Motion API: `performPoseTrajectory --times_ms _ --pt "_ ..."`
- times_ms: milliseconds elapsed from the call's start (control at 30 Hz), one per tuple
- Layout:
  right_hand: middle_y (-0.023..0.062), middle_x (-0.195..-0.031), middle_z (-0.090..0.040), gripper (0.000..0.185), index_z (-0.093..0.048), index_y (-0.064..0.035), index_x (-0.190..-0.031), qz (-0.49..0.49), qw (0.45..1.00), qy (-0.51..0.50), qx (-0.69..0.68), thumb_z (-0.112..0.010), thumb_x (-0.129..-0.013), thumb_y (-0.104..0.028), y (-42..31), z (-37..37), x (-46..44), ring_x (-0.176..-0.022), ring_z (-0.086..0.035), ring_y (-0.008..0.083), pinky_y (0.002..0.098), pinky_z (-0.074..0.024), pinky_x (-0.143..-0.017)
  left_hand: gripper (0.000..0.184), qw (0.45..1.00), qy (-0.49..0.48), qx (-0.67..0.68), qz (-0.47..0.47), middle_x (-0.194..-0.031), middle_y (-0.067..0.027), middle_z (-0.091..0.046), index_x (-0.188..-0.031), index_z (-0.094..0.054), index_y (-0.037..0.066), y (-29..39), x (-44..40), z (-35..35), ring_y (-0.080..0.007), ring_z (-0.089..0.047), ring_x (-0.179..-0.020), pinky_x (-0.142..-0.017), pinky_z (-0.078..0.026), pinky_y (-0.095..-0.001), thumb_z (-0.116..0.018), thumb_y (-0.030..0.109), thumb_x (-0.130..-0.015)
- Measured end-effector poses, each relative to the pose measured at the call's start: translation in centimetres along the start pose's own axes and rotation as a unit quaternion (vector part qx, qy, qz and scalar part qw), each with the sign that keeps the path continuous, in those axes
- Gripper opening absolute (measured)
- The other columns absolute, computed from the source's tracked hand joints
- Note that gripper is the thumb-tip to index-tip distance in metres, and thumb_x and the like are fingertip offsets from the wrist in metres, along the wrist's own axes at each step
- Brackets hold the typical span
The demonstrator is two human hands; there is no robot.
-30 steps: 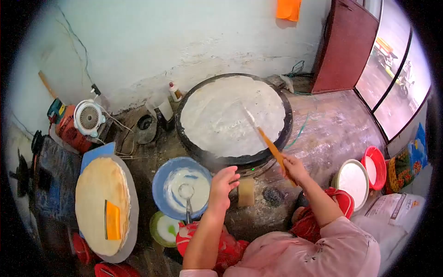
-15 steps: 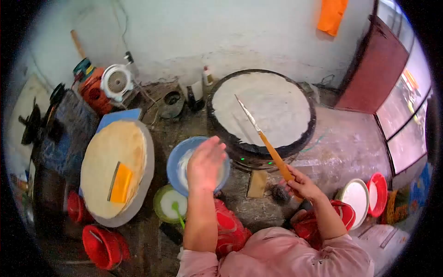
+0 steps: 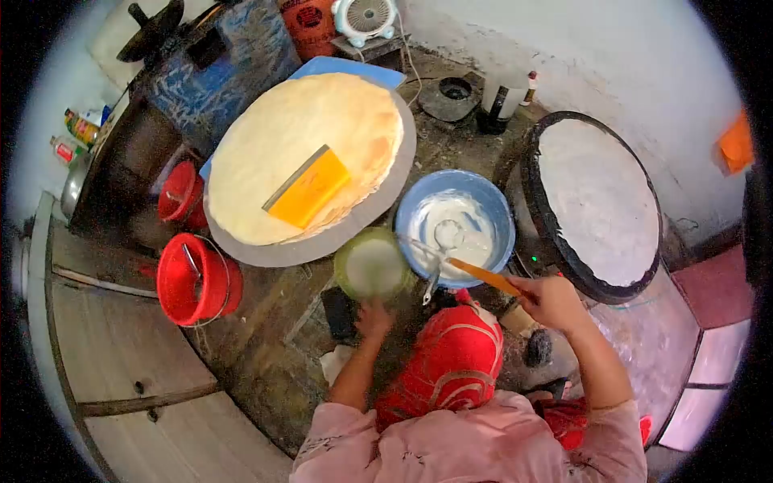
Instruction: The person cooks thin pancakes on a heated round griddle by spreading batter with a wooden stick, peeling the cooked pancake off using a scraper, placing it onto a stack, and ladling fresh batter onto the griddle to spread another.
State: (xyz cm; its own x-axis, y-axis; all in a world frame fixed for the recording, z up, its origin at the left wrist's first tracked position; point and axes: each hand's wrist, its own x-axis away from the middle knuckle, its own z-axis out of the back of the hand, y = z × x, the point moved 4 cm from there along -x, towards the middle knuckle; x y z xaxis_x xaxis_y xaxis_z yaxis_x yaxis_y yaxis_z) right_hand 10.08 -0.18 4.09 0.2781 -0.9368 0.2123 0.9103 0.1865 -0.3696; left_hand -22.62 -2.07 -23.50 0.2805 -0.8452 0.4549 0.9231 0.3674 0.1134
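My right hand (image 3: 551, 302) is wrapped round the wooden handle of a long spatula (image 3: 483, 275). Its thin blade is blurred and reaches across the front of a blue basin (image 3: 505, 211) toward a green bowl of white liquid (image 3: 372, 266). White batter and a ladle lie in the basin. My left hand (image 3: 374, 320) is at the near edge of the green bowl; motion smears its fingers, and I cannot make out anything in them. On the right, a round black griddle (image 3: 527, 173) carries a spread white batter layer (image 3: 600, 201).
A stack of large thin pancakes (image 3: 298, 137) lies on a round grey board (image 3: 274, 253) at left, with a yellow scraper (image 3: 310, 189) on top. Red buckets (image 3: 173, 282) stand beside it. Farther back are a small fan (image 3: 365, 20) and a blue-covered box (image 3: 217, 72).
The view has turned left. My right hand has brought the spatula from above the griddle to the blue basin and green bowl. My left hand has dropped from over the basin to the green bowl.
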Motion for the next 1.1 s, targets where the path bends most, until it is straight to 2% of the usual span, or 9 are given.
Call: performPoseTrajectory --times_ms 100,200,500,633,767,900,967,1000,1100 --pt "0.0125 -0.076 -0.063 0.032 -0.063 -0.0205 -0.104 0.046 0.966 -0.126 0.221 -0.058 -0.073 -0.018 -2.6 -3.2 -6.7 -0.066 -0.060 0.0307 0.0405 -0.0474 -0.057 0.069 0.998 0.006 0.043 -0.051 -0.143 -0.0182 -0.016 -0.137 -0.022 0.013 -3.8 -5.7 -10.0 -0.0388 -0.049 -0.105 -0.079 -0.046 -0.0466 -0.057 0.025 -0.078" --pt "0.0107 -0.077 -0.064 0.027 -0.065 -0.0224 -0.099 0.047 0.962 -0.163 0.214 -0.055 -0.074 -0.019 -5.0 -7.0 -11.5 -0.071 -0.062 0.0305 0.0407 -0.0492 -0.062 0.054 0.990 0.016 0.136 0.025 -0.135 -0.0203 -0.033 -0.128 -0.040 0.010 -6.2 -8.7 -14.9 -0.0379 -0.056 -0.091 -0.069 -0.049 -0.0442 -0.057 0.022 -0.079" --pt "0.0166 -0.086 -0.064 0.027 -0.065 -0.0038 -0.087 -0.010 0.977 -0.201 0.074 -0.059 -0.067 -0.021 -5.3 -15.0 -16.2 -0.083 -0.062 0.0324 0.0412 -0.0502 -0.072 0.032 0.874 0.011 0.485 -0.036 -0.080 -0.0231 -0.059 -0.096 -0.059 0.000 -5.1 2.9 -5.8 -0.0359 -0.058 -0.077 -0.065 -0.045 -0.0445 -0.045 0.028 -0.088" --pt "0.0173 -0.087 -0.064 0.029 -0.064 -0.0031 -0.089 -0.003 0.978 -0.205 0.044 -0.058 -0.066 -0.019 -4.4 -14.9 -15.7 -0.083 -0.062 0.0323 0.0415 -0.0503 -0.072 0.031 0.947 0.023 0.318 -0.025 -0.084 -0.0203 -0.060 -0.094 -0.061 0.001 -8.0 -5.0 -14.1 -0.0355 -0.058 -0.079 -0.068 -0.046 -0.0421 -0.044 0.027 -0.088" --pt "0.0189 -0.081 -0.063 0.023 -0.065 -0.0032 -0.084 0.012 0.982 -0.181 0.049 -0.057 -0.067 -0.017 -3.1 -16.2 -15.8 -0.078 -0.062 0.0336 0.0419 -0.0506 -0.070 0.028 0.995 -0.060 -0.044 -0.066 -0.087 -0.0191 -0.059 -0.089 -0.060 -0.001 -5.6 -7.7 -5.0 -0.0365 -0.057 -0.080 -0.068 -0.046 -0.0432 -0.046 0.023 -0.087" --pt "0.0181 -0.079 -0.064 0.019 -0.066 -0.0056 -0.084 0.084 0.981 -0.141 0.104 -0.055 -0.071 -0.015 -5.1 -14.8 -15.6 -0.075 -0.063 0.0315 0.0417 -0.0509 -0.067 0.024 0.995 -0.038 0.083 -0.036 -0.086 -0.0190 -0.059 -0.087 -0.061 0.002 -6.0 -6.1 -3.1 -0.0360 -0.056 -0.080 -0.068 -0.046 -0.0437 -0.047 0.021 -0.086" --pt "0.0113 -0.083 -0.059 0.044 -0.054 -0.0272 -0.119 0.124 0.955 -0.148 0.225 -0.050 -0.077 -0.013 -3.9 -18.0 -16.0 -0.076 -0.059 0.0281 0.0387 -0.0490 -0.065 0.022 0.970 0.125 0.142 -0.154 -0.082 -0.0209 -0.058 -0.085 -0.062 0.003 -5.5 -2.9 -4.3 -0.0365 -0.056 -0.081 -0.068 -0.045 -0.0444 -0.046 0.018 -0.086" --pt "0.0087 -0.084 -0.056 0.042 -0.056 -0.0291 -0.117 0.166 0.950 -0.047 0.260 -0.047 -0.079 -0.013 -4.8 -16.9 -15.5 -0.079 -0.056 0.0251 0.0355 -0.0485 -0.065 0.022 0.897 0.107 0.421 -0.078 -0.077 -0.0211 -0.057 -0.078 -0.060 0.003 -5.4 -2.0 -5.4 -0.0378 -0.055 -0.078 -0.066 -0.044 -0.0461 -0.045 0.018 -0.085" --pt "0.0078 -0.086 -0.056 0.041 -0.056 -0.0306 -0.116 0.141 0.953 -0.081 0.255 -0.047 -0.079 -0.015 -5.3 -16.4 -15.3 -0.083 -0.055 0.0250 0.0344 -0.0482 -0.066 0.024 0.944 0.130 0.278 -0.122 -0.077 -0.0206 -0.058 -0.077 -0.060 0.003 -6.1 -3.4 -5.6 -0.0401 -0.055 -0.075 -0.066 -0.044 -0.0479 -0.046 0.021 -0.083"
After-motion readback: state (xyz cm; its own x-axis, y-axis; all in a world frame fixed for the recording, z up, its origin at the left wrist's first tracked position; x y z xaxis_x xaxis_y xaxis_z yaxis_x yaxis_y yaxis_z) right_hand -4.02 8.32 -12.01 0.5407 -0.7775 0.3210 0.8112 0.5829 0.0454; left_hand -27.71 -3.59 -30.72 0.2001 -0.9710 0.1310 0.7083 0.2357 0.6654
